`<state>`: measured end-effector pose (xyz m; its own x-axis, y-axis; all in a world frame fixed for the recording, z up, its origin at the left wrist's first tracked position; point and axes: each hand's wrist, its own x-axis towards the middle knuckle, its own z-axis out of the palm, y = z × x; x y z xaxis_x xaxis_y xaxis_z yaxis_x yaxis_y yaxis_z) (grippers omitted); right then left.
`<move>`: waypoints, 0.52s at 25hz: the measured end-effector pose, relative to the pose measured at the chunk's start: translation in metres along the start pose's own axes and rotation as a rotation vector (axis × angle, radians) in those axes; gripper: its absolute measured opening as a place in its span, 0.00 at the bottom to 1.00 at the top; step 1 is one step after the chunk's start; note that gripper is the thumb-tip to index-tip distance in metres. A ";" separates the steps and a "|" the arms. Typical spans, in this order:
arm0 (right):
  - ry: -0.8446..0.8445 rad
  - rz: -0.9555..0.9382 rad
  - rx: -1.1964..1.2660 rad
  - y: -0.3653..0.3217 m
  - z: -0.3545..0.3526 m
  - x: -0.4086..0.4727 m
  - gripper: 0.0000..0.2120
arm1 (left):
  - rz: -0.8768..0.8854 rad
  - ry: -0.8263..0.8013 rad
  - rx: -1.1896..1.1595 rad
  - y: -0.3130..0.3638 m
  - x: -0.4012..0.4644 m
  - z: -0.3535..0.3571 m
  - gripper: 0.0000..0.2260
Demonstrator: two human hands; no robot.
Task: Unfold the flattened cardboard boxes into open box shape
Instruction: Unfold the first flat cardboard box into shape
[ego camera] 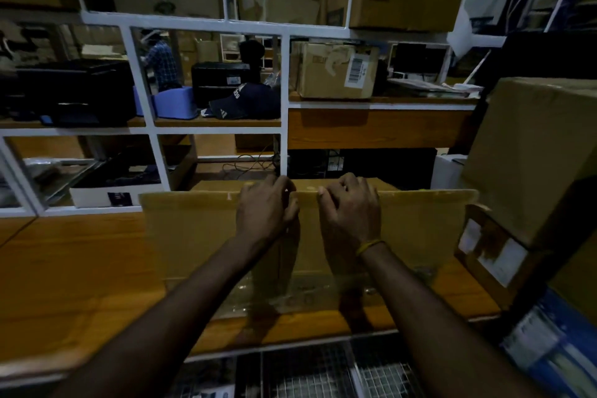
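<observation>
A brown cardboard box (pixel 193 236) stands on the wooden table (pixel 71 268) in front of me, its near panel upright and clear tape along its bottom edge. My left hand (pixel 263 208) grips the top edge of that panel near the middle, fingers curled over it. My right hand (pixel 350 208), with a yellow band at the wrist, grips the same edge just to the right. A second cardboard layer (pixel 384 183) shows just behind the edge. The inside of the box is hidden.
A white-framed shelf unit (pixel 284 100) rises behind the table with boxes, a dark cap (pixel 239 102) and black devices. A large closed carton (pixel 533 155) stands at the right on other packages. A wire mesh surface (pixel 307 375) lies below the table's front edge.
</observation>
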<state>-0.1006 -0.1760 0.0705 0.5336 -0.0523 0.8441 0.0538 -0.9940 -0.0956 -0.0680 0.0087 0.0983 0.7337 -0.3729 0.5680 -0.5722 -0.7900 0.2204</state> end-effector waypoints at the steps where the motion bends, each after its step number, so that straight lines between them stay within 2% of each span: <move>1: 0.038 -0.012 0.004 -0.002 -0.010 -0.006 0.14 | -0.013 -0.046 0.002 0.009 -0.011 -0.013 0.12; 3: 0.035 0.009 0.023 -0.009 -0.029 -0.019 0.15 | -0.045 -0.172 0.020 0.022 -0.027 -0.033 0.12; 6: -0.059 0.082 0.055 -0.027 -0.062 -0.043 0.19 | -0.067 -0.412 0.054 0.034 -0.047 -0.045 0.13; 11: -0.615 0.257 0.028 -0.037 -0.104 -0.058 0.18 | -0.070 -0.834 -0.145 0.028 -0.057 -0.035 0.16; 13: -0.841 0.280 0.082 -0.032 -0.104 -0.059 0.13 | -0.081 -1.036 -0.294 0.023 -0.064 -0.032 0.23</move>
<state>-0.2217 -0.1507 0.0786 0.9777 -0.1720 0.1202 -0.1286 -0.9438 -0.3045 -0.1396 0.0296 0.0926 0.6476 -0.6639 -0.3739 -0.4721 -0.7348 0.4870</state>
